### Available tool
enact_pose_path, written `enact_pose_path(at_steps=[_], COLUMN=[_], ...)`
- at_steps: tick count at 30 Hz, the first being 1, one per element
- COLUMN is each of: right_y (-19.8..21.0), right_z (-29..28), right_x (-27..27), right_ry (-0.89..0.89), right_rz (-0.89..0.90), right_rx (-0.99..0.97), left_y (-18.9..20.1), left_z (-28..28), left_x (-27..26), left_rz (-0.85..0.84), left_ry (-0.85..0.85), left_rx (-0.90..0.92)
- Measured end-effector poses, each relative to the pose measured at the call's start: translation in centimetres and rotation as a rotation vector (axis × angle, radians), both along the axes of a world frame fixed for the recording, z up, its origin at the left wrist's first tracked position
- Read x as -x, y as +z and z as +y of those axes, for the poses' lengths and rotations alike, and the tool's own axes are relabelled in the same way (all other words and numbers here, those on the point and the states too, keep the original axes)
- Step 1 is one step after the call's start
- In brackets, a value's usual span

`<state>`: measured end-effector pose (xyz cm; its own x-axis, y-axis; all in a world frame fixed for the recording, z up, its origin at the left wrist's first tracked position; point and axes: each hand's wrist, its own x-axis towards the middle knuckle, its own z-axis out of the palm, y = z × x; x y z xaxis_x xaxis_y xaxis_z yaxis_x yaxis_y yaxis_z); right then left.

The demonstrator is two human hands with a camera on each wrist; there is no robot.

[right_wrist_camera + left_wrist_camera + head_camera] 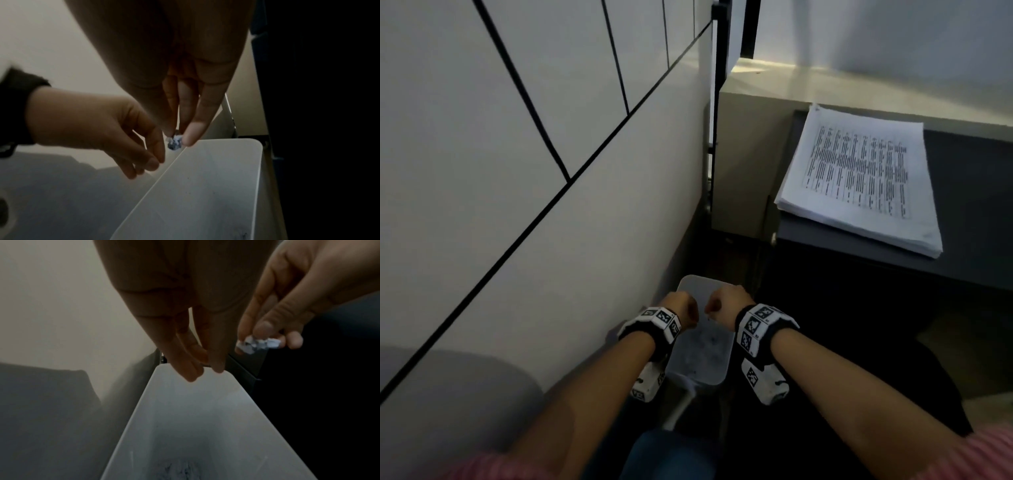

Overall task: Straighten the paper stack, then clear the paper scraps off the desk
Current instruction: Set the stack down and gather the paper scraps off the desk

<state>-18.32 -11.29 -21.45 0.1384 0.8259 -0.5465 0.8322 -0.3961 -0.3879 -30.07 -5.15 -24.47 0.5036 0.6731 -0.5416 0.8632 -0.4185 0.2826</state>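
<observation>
Both my hands hover over an open white bin (pixel 707 366) on the floor, between the wall and the desk. My right hand (pixel 722 305) pinches a small wad of crumpled paper scraps (pixel 259 344) at its fingertips, just above the bin's rim (pixel 205 186); the right wrist view shows the scraps (pixel 174 143) there too. My left hand (pixel 681 308) hangs beside it with its fingers (pixel 191 374) pointing down and relaxed, and nothing is visible in them. The printed paper stack (pixel 859 178) lies squared on the dark desk (pixel 969 192) at the upper right.
A pale wall with black lines (pixel 534 171) runs close along the bin's left side. A grey seat (pixel 448 394) is at the lower left. A beige panel (pixel 743 154) stands behind the desk's corner. Under the desk it is dark.
</observation>
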Motion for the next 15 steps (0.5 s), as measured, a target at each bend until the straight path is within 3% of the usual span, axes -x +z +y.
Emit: enact_pose_path(at_steps=[6,15], right_y=[-1.8,-1.1], right_z=[0.2,-0.3], right_x=[0.1,-1.2], right_ry=[-0.020,-0.167], right_rz=[0.090,0.188], right_rx=[0.075,-0.123], left_y=[-2.0,-1.6], left_z=[0.3,0.8], left_x=[-0.6,-0.8], left_rz=[0.047,0.118], left_ry=[-0.011,0.005], left_rx=[0.054,0.098])
